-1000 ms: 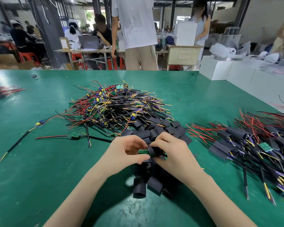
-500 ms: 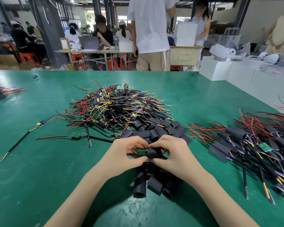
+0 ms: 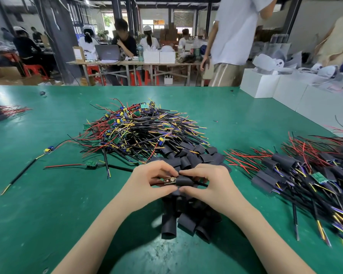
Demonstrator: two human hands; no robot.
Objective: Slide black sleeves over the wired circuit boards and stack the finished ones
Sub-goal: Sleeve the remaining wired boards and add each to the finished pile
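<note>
Hands [image 3: 186, 182] on sleeve [image 3: 184, 181] (board [image 3: 169, 180] protruding)

Green worktable [image 3: 48, 194]. At 12 o'clock: wooden bench [image 3: 127, 63], red stools [image 3: 35, 69], dark steel columns [image 3: 53, 36]. At 2 o'clock: white boxes [image 3: 259, 86].

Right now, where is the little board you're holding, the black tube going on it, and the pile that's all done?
circuit board [image 3: 169, 180], head view, its exposed end.
black sleeve [image 3: 183, 181], head view, its middle.
finished pile [image 3: 285, 162], head view, one sleeved piece.
</note>
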